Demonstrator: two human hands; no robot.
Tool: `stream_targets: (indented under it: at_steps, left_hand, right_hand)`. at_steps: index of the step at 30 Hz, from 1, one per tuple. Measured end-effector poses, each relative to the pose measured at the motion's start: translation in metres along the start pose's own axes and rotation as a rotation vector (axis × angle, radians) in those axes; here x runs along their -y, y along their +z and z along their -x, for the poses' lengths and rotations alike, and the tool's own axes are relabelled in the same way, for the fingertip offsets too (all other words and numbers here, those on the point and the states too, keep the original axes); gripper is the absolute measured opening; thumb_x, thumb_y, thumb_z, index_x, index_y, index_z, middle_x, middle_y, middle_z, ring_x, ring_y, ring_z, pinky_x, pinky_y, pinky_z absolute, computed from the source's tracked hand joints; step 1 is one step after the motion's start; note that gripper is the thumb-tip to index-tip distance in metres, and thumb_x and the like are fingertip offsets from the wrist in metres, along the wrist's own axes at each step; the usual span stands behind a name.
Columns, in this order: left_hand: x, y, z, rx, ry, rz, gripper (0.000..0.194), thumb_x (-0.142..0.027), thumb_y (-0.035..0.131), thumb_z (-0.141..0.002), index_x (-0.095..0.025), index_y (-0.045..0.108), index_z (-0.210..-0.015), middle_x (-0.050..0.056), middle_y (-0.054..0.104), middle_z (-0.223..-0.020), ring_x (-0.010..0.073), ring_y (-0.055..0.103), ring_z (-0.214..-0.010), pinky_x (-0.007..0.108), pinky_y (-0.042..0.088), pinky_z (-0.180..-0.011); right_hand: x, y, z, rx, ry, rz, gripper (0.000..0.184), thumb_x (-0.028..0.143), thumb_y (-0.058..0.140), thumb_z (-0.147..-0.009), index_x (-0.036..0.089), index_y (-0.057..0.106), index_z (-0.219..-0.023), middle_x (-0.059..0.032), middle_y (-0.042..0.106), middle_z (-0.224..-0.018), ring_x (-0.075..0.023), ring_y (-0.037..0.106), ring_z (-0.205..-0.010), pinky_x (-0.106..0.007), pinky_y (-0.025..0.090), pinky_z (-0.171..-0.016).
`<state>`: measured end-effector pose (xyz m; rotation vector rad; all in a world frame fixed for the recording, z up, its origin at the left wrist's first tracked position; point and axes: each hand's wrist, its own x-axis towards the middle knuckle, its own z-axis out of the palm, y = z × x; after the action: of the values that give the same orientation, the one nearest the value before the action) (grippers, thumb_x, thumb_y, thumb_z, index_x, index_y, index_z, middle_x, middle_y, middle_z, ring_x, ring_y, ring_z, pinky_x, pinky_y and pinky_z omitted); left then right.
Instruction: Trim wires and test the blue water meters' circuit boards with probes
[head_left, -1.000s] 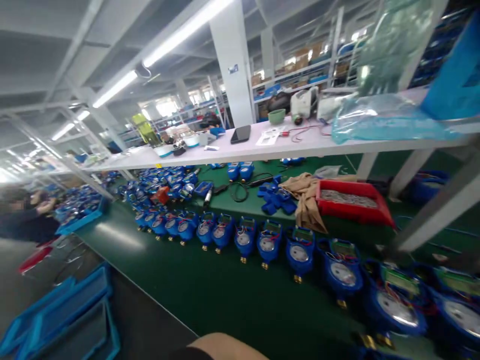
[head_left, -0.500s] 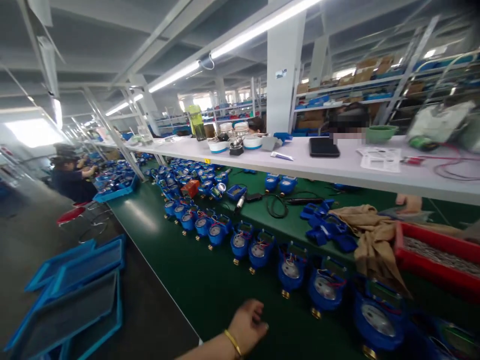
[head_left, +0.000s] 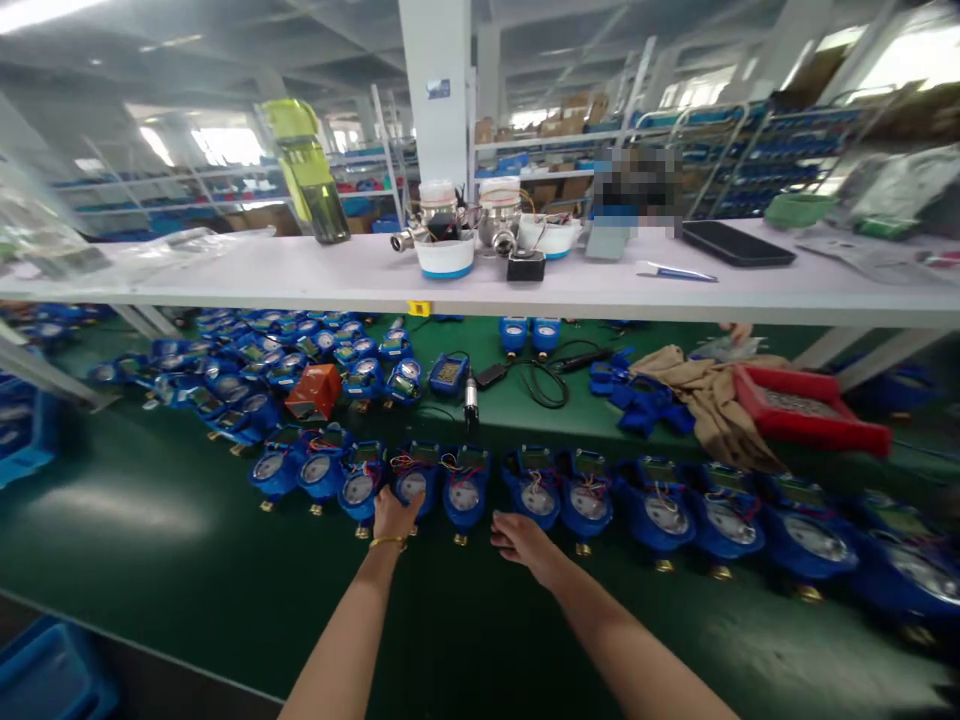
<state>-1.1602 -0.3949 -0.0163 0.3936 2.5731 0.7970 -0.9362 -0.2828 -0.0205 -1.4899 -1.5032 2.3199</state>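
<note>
A row of blue water meters with round clear dials, brass fittings and loose coloured wires runs across the green bench (head_left: 225, 580). My left hand (head_left: 395, 515), with a yellow bangle on the wrist, is at the near edge of one water meter (head_left: 411, 485); thumb and fingers are apart, and I cannot tell whether they touch it. To its right stands another water meter (head_left: 463, 495). My right hand (head_left: 525, 545) hovers just in front of a further meter (head_left: 534, 497), fingers loosely bent and apart, with nothing visible in them.
Behind the row lie an electric screwdriver (head_left: 471, 398), an orange box (head_left: 313, 392), a pile of meters (head_left: 232, 375), blue parts (head_left: 645, 400), a tan cloth (head_left: 697, 400) and a red tray (head_left: 825, 430). Above runs a white shelf (head_left: 300, 285) with a green bottle (head_left: 307, 180). A co-worker's hand (head_left: 739, 332) shows beyond.
My view has swung left to face the bench squarely. My left hand has moved up to the meters, and my right hand has come into view.
</note>
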Motion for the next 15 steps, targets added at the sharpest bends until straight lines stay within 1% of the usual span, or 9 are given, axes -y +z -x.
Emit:
stream_targets:
  at_steps: [2, 4, 6, 8, 10, 12, 13, 15]
  left_hand:
    - [-0.001, 0.005, -0.013, 0.064, 0.005, 0.003, 0.047, -0.038, 0.059, -0.084, -0.016, 0.046, -0.124, 0.012, 0.048, -0.128, 0.0269, 0.049, -0.115, 0.05, 0.042, -0.096]
    - [0.001, 0.008, -0.021, 0.107, 0.01, 0.016, 0.049, -0.04, 0.058, -0.084, -0.016, 0.045, -0.125, 0.012, 0.05, -0.126, 0.0255, 0.052, -0.111, 0.048, 0.045, -0.093]
    - [0.004, 0.008, -0.024, 0.129, 0.011, 0.03, 0.051, -0.041, 0.058, -0.084, -0.016, 0.043, -0.126, 0.012, 0.051, -0.125, 0.0248, 0.053, -0.109, 0.046, 0.046, -0.091]
    - [0.01, 0.004, -0.021, 0.141, 0.003, 0.04, 0.054, -0.042, 0.059, -0.083, -0.015, 0.042, -0.127, 0.012, 0.052, -0.122, 0.0244, 0.054, -0.107, 0.045, 0.047, -0.09]
    - [0.016, -0.003, -0.008, 0.155, -0.012, 0.045, 0.056, -0.041, 0.063, -0.081, -0.013, 0.043, -0.125, 0.012, 0.055, -0.118, 0.0237, 0.056, -0.104, 0.043, 0.049, -0.088]
    - [0.022, -0.008, 0.014, 0.169, -0.028, 0.04, 0.054, -0.04, 0.065, -0.079, -0.011, 0.046, -0.121, 0.012, 0.057, -0.112, 0.0227, 0.059, -0.098, 0.042, 0.05, -0.085]
    - [0.023, -0.008, 0.027, 0.174, -0.031, 0.037, 0.051, -0.039, 0.064, -0.08, -0.011, 0.048, -0.119, 0.012, 0.058, -0.11, 0.0228, 0.059, -0.096, 0.043, 0.052, -0.083]
    - [0.022, -0.002, 0.053, 0.169, 0.008, 0.04, 0.04, -0.039, 0.057, -0.085, -0.015, 0.051, -0.116, 0.009, 0.058, -0.112, 0.0221, 0.059, -0.098, 0.042, 0.052, -0.083]
  right_hand:
    - [0.013, 0.029, -0.025, -0.058, 0.048, -0.047, 0.035, 0.041, 0.05, -0.092, 0.015, 0.053, -0.116, -0.0086, 0.058, -0.112, -0.02, 0.06, -0.093, -0.04, 0.051, -0.08]
    - [0.023, 0.046, -0.045, -0.106, 0.079, -0.072, 0.037, 0.041, 0.051, -0.091, 0.016, 0.051, -0.119, -0.0089, 0.057, -0.114, -0.0206, 0.059, -0.094, -0.04, 0.051, -0.079]
    - [0.028, 0.053, -0.057, -0.136, 0.084, -0.082, 0.037, 0.039, 0.053, -0.091, 0.016, 0.051, -0.12, -0.009, 0.056, -0.115, -0.0209, 0.059, -0.095, -0.041, 0.052, -0.079]
    - [0.029, 0.056, -0.062, -0.146, 0.077, -0.086, 0.036, 0.037, 0.053, -0.091, 0.016, 0.051, -0.119, -0.0087, 0.056, -0.114, -0.0204, 0.059, -0.093, -0.04, 0.052, -0.078]
    - [0.025, 0.057, -0.06, -0.15, 0.071, -0.089, 0.033, 0.035, 0.054, -0.091, 0.016, 0.052, -0.118, -0.0081, 0.058, -0.111, -0.019, 0.06, -0.09, -0.038, 0.053, -0.075]
    - [0.016, 0.056, -0.054, -0.164, 0.073, -0.096, 0.031, 0.032, 0.055, -0.09, 0.015, 0.053, -0.117, -0.0074, 0.059, -0.108, -0.0179, 0.061, -0.086, -0.036, 0.054, -0.073]
    - [0.009, 0.055, -0.048, -0.176, 0.076, -0.102, 0.03, 0.031, 0.055, -0.09, 0.015, 0.053, -0.116, -0.0072, 0.059, -0.108, -0.0177, 0.061, -0.086, -0.036, 0.054, -0.072]
    - [-0.01, 0.047, -0.034, -0.203, 0.078, -0.121, 0.029, 0.029, 0.057, -0.089, 0.014, 0.055, -0.114, -0.0074, 0.06, -0.108, -0.0186, 0.062, -0.088, -0.038, 0.054, -0.075]
